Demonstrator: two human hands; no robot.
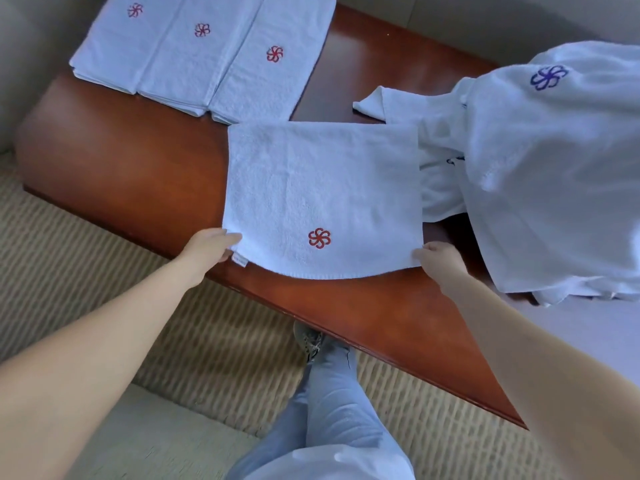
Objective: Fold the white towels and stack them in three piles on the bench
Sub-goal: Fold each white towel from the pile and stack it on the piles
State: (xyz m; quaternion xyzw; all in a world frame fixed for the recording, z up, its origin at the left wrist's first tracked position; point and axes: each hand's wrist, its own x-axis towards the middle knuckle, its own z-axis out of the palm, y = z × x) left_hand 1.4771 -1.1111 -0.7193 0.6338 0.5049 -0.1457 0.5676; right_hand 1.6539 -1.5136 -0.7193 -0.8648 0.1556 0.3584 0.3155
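Pinching the two near corners of a white towel [322, 188]: fingers [232, 241] of the left hand [211, 245] closed on the left corner just above a small sewn label [239, 260], fingers [419, 255] of the right hand [437, 258] closed on the right corner. Near edge sagging in a curve between the two grips, slightly lifted off the table [114, 161]; far edge lying flat. Risk from here, as a judgement: uneven pull from either side, skewing the fold and leaving edges mismatched; a slipped corner, given such shallow pinches on thick terry; far edge dragging toward the heap of unfolded towels [540, 174] at right, already touching or overlapping the right side, and catching on it. Also a chance of a fold burying the red pinwheel emblem [319, 238], unlike the finished ones. Towel itself: white, looped pile, roughly square, apparently already doubled, emblem near the front edge, lying mid-table. Beyond, at the far left end, three folded piles [204, 53] side by side, edges touching, each showing a red emblem on top. Heap at right bearing a blue emblem [549, 77], draped over the table's right end.
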